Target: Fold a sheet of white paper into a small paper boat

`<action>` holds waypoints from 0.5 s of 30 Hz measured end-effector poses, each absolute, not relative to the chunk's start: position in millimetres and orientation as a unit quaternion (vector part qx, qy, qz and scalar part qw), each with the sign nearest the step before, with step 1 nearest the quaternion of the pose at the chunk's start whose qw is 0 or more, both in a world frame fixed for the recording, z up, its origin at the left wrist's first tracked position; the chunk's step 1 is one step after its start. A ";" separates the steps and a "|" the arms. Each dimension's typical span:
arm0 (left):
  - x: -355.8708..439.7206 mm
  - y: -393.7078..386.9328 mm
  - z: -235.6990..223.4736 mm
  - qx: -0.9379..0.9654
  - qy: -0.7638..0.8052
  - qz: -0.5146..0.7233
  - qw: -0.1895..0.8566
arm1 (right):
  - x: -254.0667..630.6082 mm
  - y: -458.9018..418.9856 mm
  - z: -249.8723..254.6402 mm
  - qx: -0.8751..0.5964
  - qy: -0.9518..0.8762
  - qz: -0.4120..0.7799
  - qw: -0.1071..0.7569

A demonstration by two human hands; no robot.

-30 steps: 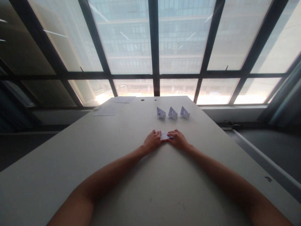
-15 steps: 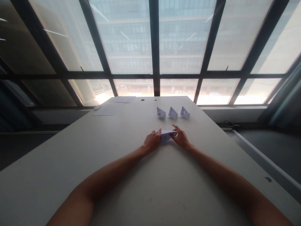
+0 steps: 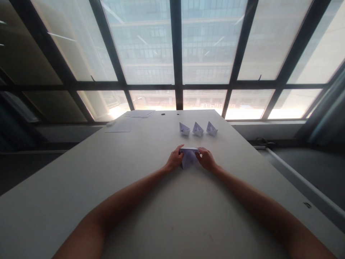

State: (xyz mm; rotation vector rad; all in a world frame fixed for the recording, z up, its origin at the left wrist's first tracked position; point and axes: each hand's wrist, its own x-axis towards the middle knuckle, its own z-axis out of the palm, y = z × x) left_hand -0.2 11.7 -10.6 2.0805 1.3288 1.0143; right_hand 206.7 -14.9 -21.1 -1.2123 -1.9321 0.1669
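Note:
Between my two hands is a sheet of folded white paper (image 3: 189, 157), its straight top edge toward the window and a pointed corner toward me. My left hand (image 3: 175, 157) grips its left side, the thumb on the near face. On the right side, my right hand (image 3: 206, 158) pinches the paper's edge between thumb and fingers. Just beyond stand three folded paper boats in a row: a left boat (image 3: 184, 129), a middle boat (image 3: 197, 129) and a right boat (image 3: 211, 129). The paper's far face is hidden.
All of this is on a long white table (image 3: 134, 158). Flat paper sheets (image 3: 118, 126) lie at its far left. Large windows with a dark frame (image 3: 176, 64) rise behind the table. A small dark mark (image 3: 307, 205) is near the right edge.
The folded paper has turned so that more of its near face shows, with a point toward me. My left hand has shifted slightly left, and my right fingers have closed down on the edge.

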 end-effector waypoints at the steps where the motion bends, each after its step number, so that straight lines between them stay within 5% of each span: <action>1: -0.2 13.4 -10.8 0.753 0.483 0.375 0.242 | 206.4 -16.9 -19.7 -0.481 -0.777 0.057 0.403; 15: -6.9 12.9 -9.0 0.865 0.421 0.236 0.136 | 204.5 -20.4 -16.9 -0.424 -0.854 0.080 0.290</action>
